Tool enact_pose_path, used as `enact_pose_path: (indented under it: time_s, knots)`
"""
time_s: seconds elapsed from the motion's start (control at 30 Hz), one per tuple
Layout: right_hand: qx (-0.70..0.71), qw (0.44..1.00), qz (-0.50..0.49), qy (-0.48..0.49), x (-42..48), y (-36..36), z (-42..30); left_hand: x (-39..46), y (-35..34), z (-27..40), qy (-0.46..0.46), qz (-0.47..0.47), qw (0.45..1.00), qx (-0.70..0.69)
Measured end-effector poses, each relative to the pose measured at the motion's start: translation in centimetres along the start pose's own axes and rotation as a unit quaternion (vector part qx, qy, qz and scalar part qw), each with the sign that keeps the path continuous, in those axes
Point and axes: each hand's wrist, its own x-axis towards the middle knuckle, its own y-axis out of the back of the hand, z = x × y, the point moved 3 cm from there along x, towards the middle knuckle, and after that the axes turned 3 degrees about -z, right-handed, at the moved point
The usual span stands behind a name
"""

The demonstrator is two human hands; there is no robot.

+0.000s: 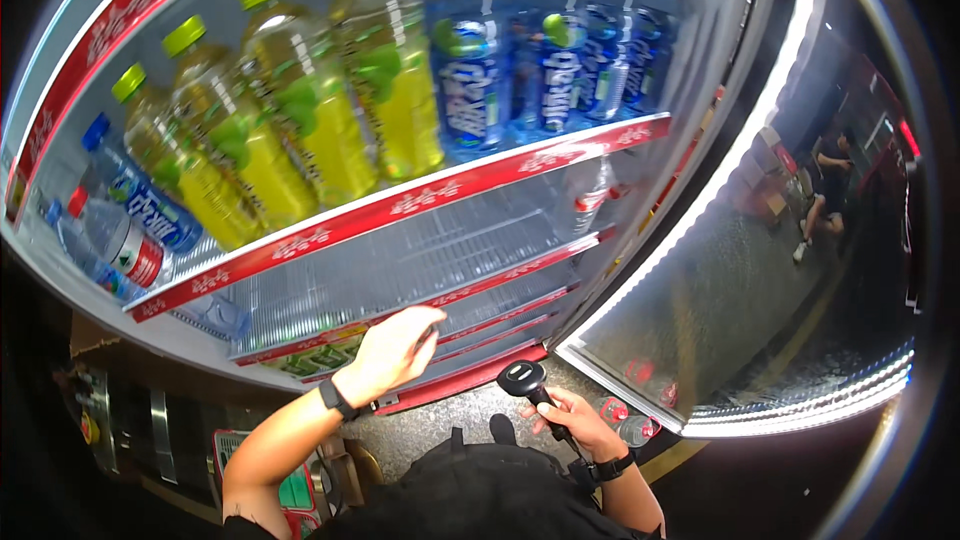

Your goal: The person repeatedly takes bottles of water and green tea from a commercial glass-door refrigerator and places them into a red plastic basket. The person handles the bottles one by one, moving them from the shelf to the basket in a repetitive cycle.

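My left hand (394,352), a black band on its wrist, reaches before the lower shelves of an upright drinks cooler; its fingers are bent, and no object shows in it. My right hand (566,420) grips the handle of a black handheld barcode scanner (521,377), below the cooler's base. On the shelf above stand large bottles of yellow-green drink (390,75) with green caps, and blue-labelled water bottles (469,75) to their right. A red-labelled bottle (135,247) stands at the far left. One clear bottle (589,195) is at the right of the shelf below.
The cooler's glass door (750,262) stands open at the right, reflecting a seated person. Large clear bottles with red handles (637,429) are on the floor by its lower corner. A green and white crate (296,487) lies at the lower left. Red-edged shelves (420,199) span the cooler.
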Motion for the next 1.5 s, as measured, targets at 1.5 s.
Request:
enact_pose_path:
  time_s: [1.5]
  knots:
    - [-0.021,0.998,-0.058,-0.004,-1.1,0.5,-0.7,-4.1,4.0,-1.0,0.225,0.007,0.858,-0.462]
